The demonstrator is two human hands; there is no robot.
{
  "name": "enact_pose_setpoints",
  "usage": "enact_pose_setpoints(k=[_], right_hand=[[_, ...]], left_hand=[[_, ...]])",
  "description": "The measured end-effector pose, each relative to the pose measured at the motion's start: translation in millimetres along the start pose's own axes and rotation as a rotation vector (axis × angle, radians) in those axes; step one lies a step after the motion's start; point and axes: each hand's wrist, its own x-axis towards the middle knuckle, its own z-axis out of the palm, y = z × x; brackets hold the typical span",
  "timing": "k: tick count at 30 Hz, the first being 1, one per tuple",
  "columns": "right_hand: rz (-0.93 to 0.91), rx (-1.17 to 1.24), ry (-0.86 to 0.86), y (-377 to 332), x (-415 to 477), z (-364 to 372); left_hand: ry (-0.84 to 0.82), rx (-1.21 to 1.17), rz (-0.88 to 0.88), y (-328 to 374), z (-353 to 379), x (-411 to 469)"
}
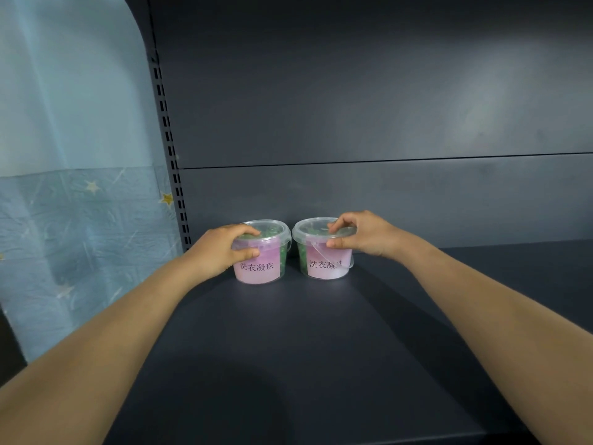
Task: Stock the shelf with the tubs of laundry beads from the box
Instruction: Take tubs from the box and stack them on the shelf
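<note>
Left hand (221,248) clasped the left clear plastic tub with pink label and green beads (261,252), which stood upright at its 3 o'clock. The right matching tub (324,248) stood just beside it, not touching; the right hand (362,236), at its 3 o'clock, pinched the lid rim. Both rested far back on the dark metal shelf (305,348). Release looked imminent.

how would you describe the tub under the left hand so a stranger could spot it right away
On the dark shelf, two clear tubs with pink labels stand side by side near the back panel. It is the left tub, nearer the slotted upright, gripped by the left hand; its label text shows whole, unlike its neighbour's.
</note>
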Motion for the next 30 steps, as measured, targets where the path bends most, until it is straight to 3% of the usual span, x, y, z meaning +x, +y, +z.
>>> enact_pose_setpoints(k=[6,18,30], right_hand=[[0.045,-0.252,-0.032,-26,-5,-15],[0.055,-0.444,-0.072,-57,-81,-66],[-0.044,-0.528,0.014,-33,-249,-168]], left_hand=[[-0.146,0.198,-0.023,28,-18,-3],[-0.128,0.469,0.013,118,-51,-44],[-0.025,0.545,-0.086,268,-40,-156]])
